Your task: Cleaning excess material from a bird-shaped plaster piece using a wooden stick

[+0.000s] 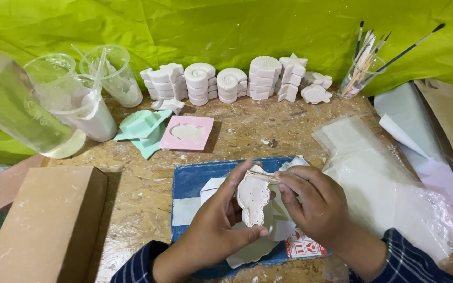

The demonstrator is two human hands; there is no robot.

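My left hand (217,220) holds a white plaster cast (253,198) upright, its pitted flat back facing me, fingers on its top and bottom edges. My right hand (313,202) pinches a thin wooden stick (262,177) that lies across the top of the cast. Both hands hover over a blue mat (195,181) with white paper pieces on it. The cast's front side is hidden.
Stacks of white shell and star casts (232,81) line the back by a green cloth. Pink (187,132) and mint moulds (143,126) lie centre-left, plastic cups (87,99) far left, a cardboard box (48,220) near left, a brush jar (360,73) and plastic bags (378,167) right.
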